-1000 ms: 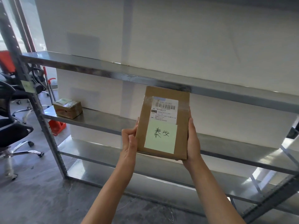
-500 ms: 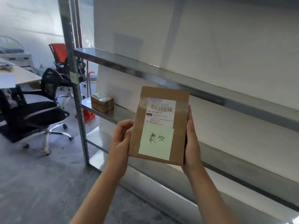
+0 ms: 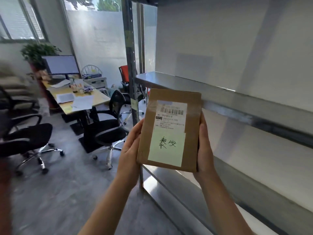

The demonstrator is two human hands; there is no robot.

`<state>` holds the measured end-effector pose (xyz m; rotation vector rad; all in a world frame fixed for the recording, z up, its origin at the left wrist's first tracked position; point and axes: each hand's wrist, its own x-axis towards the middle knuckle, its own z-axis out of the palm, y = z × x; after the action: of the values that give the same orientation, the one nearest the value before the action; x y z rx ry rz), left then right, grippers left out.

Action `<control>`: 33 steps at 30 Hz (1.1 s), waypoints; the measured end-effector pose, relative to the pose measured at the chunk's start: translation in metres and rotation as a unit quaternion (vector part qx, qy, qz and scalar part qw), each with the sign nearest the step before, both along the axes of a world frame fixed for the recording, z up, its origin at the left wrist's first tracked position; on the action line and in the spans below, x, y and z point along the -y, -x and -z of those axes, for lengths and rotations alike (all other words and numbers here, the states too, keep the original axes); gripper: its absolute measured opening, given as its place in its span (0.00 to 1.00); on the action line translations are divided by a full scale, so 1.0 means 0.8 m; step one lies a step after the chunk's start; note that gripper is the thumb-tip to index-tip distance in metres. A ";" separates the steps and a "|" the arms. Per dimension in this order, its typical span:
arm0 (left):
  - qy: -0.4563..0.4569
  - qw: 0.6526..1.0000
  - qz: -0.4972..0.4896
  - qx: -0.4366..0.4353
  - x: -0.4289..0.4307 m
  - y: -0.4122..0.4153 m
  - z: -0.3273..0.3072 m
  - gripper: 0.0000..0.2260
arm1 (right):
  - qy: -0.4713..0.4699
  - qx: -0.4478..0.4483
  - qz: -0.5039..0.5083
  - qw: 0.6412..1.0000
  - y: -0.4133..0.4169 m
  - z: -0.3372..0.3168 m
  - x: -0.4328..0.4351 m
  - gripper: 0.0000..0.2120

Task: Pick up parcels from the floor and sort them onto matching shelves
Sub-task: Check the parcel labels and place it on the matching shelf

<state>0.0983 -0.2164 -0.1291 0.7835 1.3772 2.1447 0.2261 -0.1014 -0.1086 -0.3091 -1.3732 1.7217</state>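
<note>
Brown cardboard parcel (image 3: 169, 129) is held upright before the metal shelf (image 3: 220, 92), left hand (image 3: 131, 146) and right hand (image 3: 205, 148) pressing its side edges. Better read the green note (image 3: 166, 147) first, then choose the shelf.

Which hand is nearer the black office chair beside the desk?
Left. The left hand grips the parcel's left edge, toward the black office chair; the right hand holds the far edge.

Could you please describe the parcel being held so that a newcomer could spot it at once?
Beside the metal shelving, both hands grip a flat brown cardboard parcel upright. A pale green sticky note with handwritten characters sits below its barcoded shipping label.
</note>
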 end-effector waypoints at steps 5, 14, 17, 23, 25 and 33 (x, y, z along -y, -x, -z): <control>0.023 1.000 -0.015 -0.012 -0.041 0.055 0.010 0.16 | -0.002 -0.005 -0.012 1.000 0.059 0.005 -0.047 0.25; 0.028 0.999 -0.041 -0.010 -0.059 0.145 0.019 0.19 | 0.005 0.001 -0.046 0.999 0.157 0.014 -0.078 0.25; 0.033 0.998 -0.049 -0.010 -0.052 0.175 0.019 0.19 | 0.003 0.013 -0.053 0.999 0.194 0.013 -0.076 0.25; 0.031 0.999 -0.045 -0.002 -0.048 0.250 0.023 0.18 | 0.006 0.044 -0.062 0.997 0.268 0.018 -0.073 0.27; 0.028 0.999 -0.035 -0.002 -0.049 0.283 0.027 0.19 | 0.005 0.050 -0.065 0.997 0.297 0.020 -0.074 0.27; 0.008 1.000 0.009 -0.010 -0.067 0.448 0.011 0.18 | 0.032 0.067 0.014 0.997 0.439 0.001 -0.065 0.44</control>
<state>-0.2598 -0.1631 -0.1377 0.8096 1.3898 2.1144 -0.1250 -0.0493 -0.1092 -0.4847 -1.4033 1.7516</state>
